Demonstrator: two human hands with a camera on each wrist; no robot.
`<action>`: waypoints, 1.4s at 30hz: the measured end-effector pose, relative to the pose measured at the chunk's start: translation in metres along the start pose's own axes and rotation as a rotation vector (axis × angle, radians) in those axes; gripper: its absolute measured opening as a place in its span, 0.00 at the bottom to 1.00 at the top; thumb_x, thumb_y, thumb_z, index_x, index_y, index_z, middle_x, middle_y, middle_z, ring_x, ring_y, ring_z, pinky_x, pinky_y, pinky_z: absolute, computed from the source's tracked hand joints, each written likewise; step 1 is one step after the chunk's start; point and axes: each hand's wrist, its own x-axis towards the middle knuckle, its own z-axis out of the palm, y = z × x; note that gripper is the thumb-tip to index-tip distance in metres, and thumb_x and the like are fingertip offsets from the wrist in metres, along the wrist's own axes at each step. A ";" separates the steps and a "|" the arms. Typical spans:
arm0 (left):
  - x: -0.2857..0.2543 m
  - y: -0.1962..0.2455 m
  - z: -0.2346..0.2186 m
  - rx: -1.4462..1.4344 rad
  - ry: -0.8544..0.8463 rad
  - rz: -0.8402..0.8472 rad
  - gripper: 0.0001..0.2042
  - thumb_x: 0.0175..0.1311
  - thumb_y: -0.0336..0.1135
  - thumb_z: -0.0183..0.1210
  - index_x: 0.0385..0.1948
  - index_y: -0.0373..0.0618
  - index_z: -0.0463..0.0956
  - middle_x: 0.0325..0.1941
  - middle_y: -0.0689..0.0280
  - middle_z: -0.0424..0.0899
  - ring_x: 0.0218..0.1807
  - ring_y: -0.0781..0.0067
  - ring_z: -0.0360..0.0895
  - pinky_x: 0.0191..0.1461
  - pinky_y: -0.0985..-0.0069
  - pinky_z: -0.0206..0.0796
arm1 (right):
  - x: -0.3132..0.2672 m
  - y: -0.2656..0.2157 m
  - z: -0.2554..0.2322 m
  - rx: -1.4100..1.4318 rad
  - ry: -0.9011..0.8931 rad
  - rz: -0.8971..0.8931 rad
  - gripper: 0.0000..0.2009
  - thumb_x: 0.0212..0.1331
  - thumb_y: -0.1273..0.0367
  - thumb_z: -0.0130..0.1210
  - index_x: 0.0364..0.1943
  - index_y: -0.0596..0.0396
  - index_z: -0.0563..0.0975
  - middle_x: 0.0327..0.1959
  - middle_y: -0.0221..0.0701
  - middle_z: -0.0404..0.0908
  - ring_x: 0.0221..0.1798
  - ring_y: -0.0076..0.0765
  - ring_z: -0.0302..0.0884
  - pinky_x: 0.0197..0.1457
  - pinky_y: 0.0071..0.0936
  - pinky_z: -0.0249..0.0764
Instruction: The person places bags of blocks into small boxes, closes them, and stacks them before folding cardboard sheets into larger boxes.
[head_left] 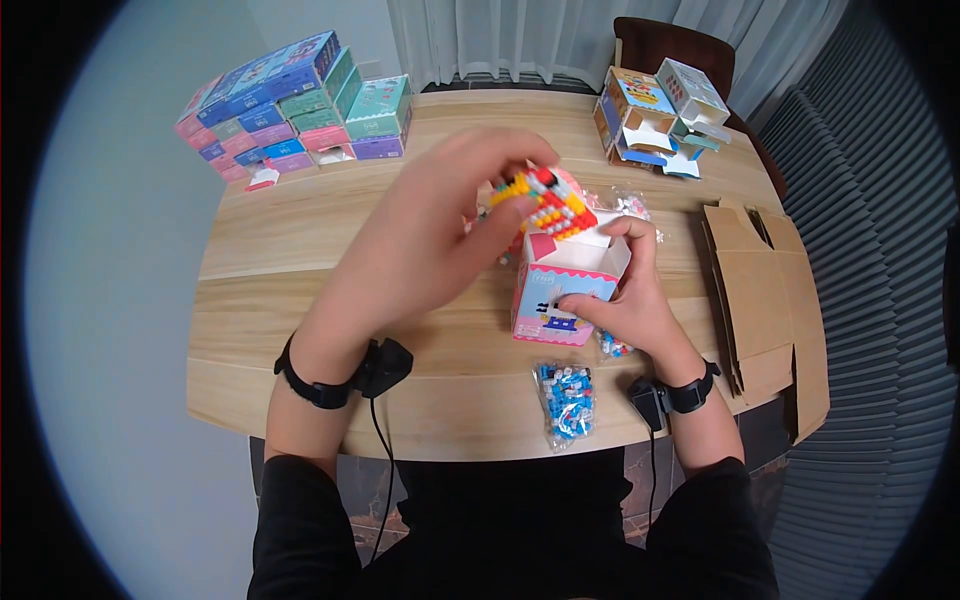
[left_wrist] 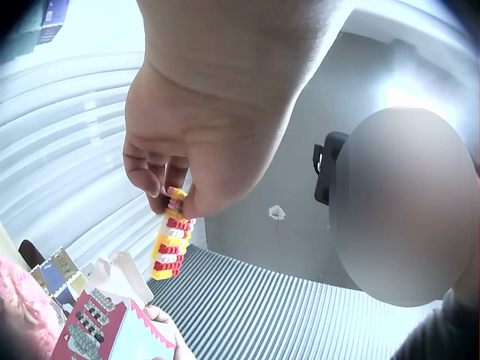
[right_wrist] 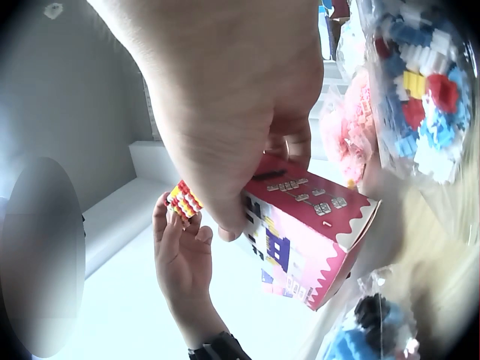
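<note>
A small model built of red, yellow and white toy bricks [head_left: 562,212] is pinched between the thumb and fingers of my left hand [head_left: 425,235]. It hangs over the raised flaps of a small pink and light-blue carton [head_left: 548,305], whose top is open. My right hand [head_left: 645,300] grips that carton by its right side, thumb across the printed front. In the left wrist view the brick model [left_wrist: 171,251] shows as a striped block below my fingertips. The right wrist view shows the carton's pink side [right_wrist: 315,196] with printed diagrams.
A clear bag of blue and white bricks [head_left: 568,402] lies near the table's front edge. Behind the carton lies another bag with pale pieces [head_left: 632,204]. Stacked boxes [head_left: 265,120] stand at the back left, opened boxes [head_left: 640,92] at the back right. Flattened cardboard [head_left: 765,310] overhangs the right edge.
</note>
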 end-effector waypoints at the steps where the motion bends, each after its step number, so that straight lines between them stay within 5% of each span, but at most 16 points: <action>1: 0.000 0.002 0.002 0.059 -0.028 0.048 0.15 0.61 0.22 0.56 0.50 0.41 0.73 0.45 0.68 0.79 0.43 0.78 0.73 0.43 0.81 0.64 | -0.001 0.002 0.001 0.021 -0.004 0.014 0.38 0.45 0.77 0.71 0.54 0.49 0.54 0.52 0.39 0.67 0.57 0.35 0.73 0.54 0.31 0.77; 11: -0.004 -0.004 0.022 0.251 -0.291 -0.067 0.11 0.59 0.30 0.59 0.43 0.42 0.75 0.40 0.58 0.81 0.44 0.53 0.77 0.46 0.63 0.69 | 0.000 -0.002 0.008 0.054 -0.106 0.023 0.40 0.46 0.78 0.70 0.58 0.52 0.52 0.57 0.42 0.70 0.59 0.33 0.73 0.60 0.30 0.72; 23: -0.009 -0.015 0.023 0.303 -0.352 -0.017 0.07 0.62 0.30 0.55 0.38 0.42 0.77 0.39 0.57 0.81 0.44 0.52 0.77 0.46 0.60 0.69 | -0.001 0.005 0.006 0.167 -0.115 0.007 0.33 0.53 0.78 0.63 0.60 0.54 0.56 0.56 0.39 0.69 0.60 0.30 0.70 0.64 0.30 0.66; 29: -0.009 -0.009 0.015 0.331 -0.557 -0.087 0.08 0.63 0.30 0.54 0.40 0.42 0.78 0.38 0.56 0.81 0.43 0.51 0.77 0.47 0.60 0.70 | -0.001 0.012 0.006 0.179 -0.122 -0.084 0.32 0.51 0.79 0.65 0.58 0.54 0.59 0.55 0.36 0.70 0.58 0.29 0.71 0.62 0.29 0.67; 42: -0.003 -0.004 0.005 0.309 -0.180 0.019 0.10 0.63 0.28 0.53 0.44 0.40 0.75 0.37 0.56 0.78 0.43 0.50 0.76 0.48 0.62 0.69 | -0.001 0.019 0.004 0.179 -0.102 -0.115 0.18 0.52 0.78 0.66 0.45 0.57 0.71 0.47 0.32 0.72 0.50 0.23 0.73 0.53 0.23 0.73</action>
